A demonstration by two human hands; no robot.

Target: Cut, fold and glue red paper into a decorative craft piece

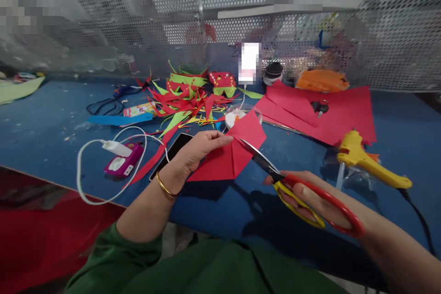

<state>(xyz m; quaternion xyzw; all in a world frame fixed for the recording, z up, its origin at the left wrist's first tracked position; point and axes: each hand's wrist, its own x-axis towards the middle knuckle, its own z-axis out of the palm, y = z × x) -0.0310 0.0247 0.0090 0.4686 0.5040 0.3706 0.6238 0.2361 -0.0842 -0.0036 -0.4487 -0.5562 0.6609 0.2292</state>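
Observation:
A folded piece of red paper [223, 165] is pinched near its upper edge by my left hand [203, 147], just above the table. My right hand [303, 188] grips a pair of scissors [272, 170] with one red and one yellow handle loop. The blades point up and left, their tips at the red paper near my left fingertips. Whether the blades are fully closed is hard to make out. Beneath my left hand lies a dark phone [172, 154], partly covered by the paper and a long red strip [151, 165].
Red and green paper scraps [186, 101] pile up behind my left hand. A purple extension socket [126, 161] with a white cable lies left. At right are a yellow glue gun [368, 158] and red sheets [344, 119] with keys [320, 107]. A perforated metal panel [138, 23] borders the back.

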